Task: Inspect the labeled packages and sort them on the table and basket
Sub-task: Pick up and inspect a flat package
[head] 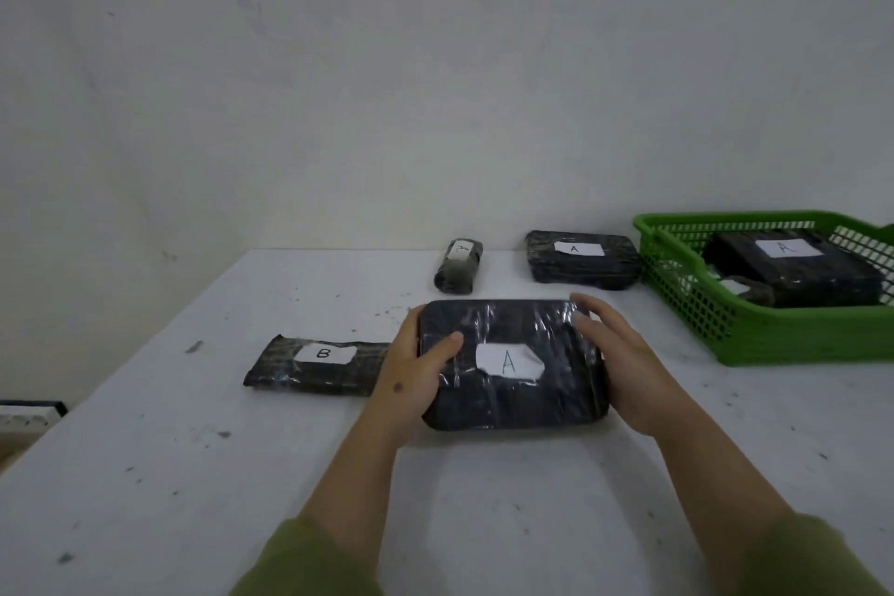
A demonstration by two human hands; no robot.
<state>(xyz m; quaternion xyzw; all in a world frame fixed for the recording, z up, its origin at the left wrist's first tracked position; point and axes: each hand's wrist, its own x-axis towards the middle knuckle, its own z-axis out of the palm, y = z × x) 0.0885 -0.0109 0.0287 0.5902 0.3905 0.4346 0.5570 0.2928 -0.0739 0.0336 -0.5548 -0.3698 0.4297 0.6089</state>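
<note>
A black plastic-wrapped package with a white label "A" [513,368] is held just above the white table [193,474], tilted toward me. My left hand [411,373] grips its left edge, thumb on top. My right hand [624,368] holds its right edge, fingers curled round the side. A flat package labelled "B" [314,368] lies to the left. A small rolled package [458,266] and another "A" package [580,261] lie at the back. The green basket [774,334] at the right holds an "A" package [793,271].
A smaller wrapped item [745,290] lies in the basket's near left corner. The table ends at a white wall behind. Off the table's left edge a pale object [29,414] shows low down. The tabletop is marked with dark smudges.
</note>
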